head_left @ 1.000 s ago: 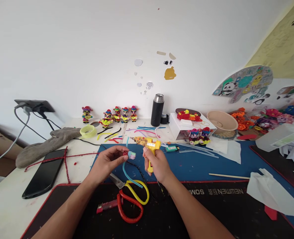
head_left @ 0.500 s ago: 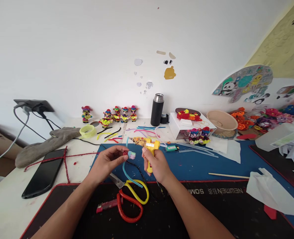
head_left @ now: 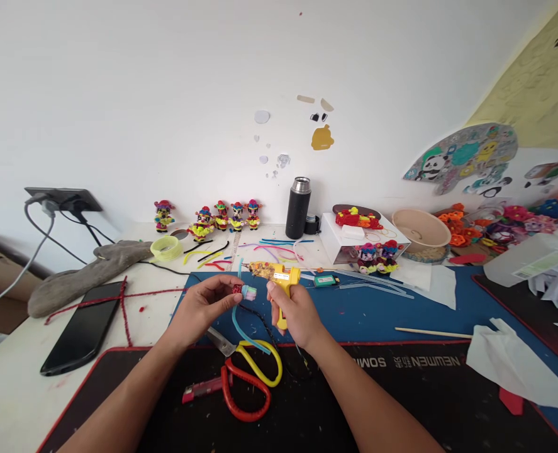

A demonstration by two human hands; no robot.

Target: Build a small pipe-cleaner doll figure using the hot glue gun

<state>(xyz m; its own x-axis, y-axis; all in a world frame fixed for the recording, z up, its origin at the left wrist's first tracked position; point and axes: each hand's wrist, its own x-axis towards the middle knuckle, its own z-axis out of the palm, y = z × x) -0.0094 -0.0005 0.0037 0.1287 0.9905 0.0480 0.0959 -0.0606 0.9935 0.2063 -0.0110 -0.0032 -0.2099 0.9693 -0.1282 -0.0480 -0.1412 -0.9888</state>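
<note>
My left hand (head_left: 202,306) pinches a small craft piece (head_left: 245,291) of red and pastel pipe cleaner, with a blue pipe cleaner tail (head_left: 241,324) hanging down from it. My right hand (head_left: 294,309) grips a yellow hot glue gun (head_left: 279,280) by its handle. The gun's nozzle points left, just above and right of the craft piece. Both hands hover over a blue mat (head_left: 368,308).
Red and yellow scissors (head_left: 248,377) and a red utility knife (head_left: 200,391) lie on the black mat (head_left: 401,402) below my hands. A black phone (head_left: 83,330) lies at left. Several pipe-cleaner figurines (head_left: 222,217), a black flask (head_left: 298,207), a bowl (head_left: 420,229) and loose pipe cleaners stand behind.
My right hand has brought the glue gun slightly left, closer to the craft piece. My left hand has barely moved.
</note>
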